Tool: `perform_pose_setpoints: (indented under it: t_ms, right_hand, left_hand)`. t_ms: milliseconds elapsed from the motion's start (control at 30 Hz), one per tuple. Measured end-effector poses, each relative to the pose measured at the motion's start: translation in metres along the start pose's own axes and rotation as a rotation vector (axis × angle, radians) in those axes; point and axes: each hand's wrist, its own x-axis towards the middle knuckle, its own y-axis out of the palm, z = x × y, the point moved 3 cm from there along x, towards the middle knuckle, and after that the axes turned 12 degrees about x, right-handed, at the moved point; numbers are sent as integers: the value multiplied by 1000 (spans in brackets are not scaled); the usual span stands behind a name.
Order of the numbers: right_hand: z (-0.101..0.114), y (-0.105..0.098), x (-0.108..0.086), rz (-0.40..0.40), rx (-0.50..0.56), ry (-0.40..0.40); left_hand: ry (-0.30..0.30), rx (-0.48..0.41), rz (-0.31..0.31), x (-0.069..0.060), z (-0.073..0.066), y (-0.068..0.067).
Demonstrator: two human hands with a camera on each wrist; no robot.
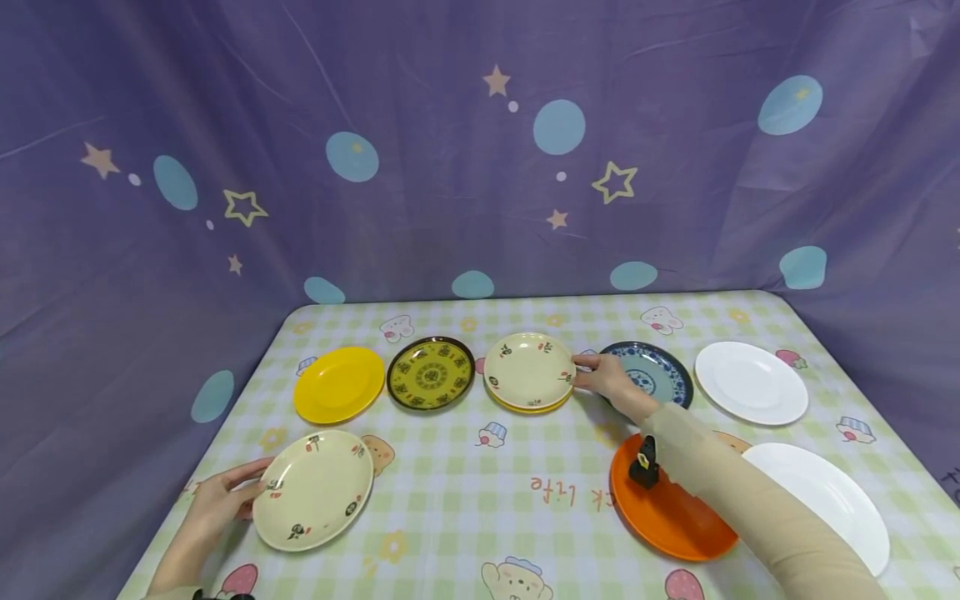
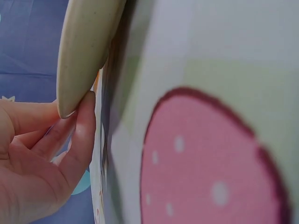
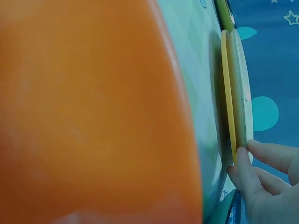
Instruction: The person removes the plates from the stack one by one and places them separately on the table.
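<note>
On the left side of the table, my left hand pinches the rim of a cream plate with small dark and red motifs. The left wrist view shows that rim between thumb and fingers; whether the plate's base touches the cloth I cannot tell. Farther back, my right hand pinches the right rim of a second cream plate. Beneath this one lies a yellow plate, mostly covered, its edge showing in the right wrist view.
Along the back row are a yellow plate, an olive patterned plate, a blue patterned plate and a white plate. An orange plate and another white plate lie near right, partly under my right forearm.
</note>
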Motion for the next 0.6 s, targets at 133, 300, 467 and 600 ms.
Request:
perform_pose_setpoints:
  t_ms: [133,300,467,600]
  right_hand:
    - [0,0,0,1,-6,-5]
    - [0,-1,0,1,-31,-15]
    - [0,0,0,3,-27,-17]
    - [0,1,-1,1,-27,-18]
  left_hand:
    - [-1,0,0,0,1,-1]
    - [-20,4,-1,2,3,-1]
    - [-28,-12,-5,4,5,-1]
    - [-18,6,-5,3,4,-2]
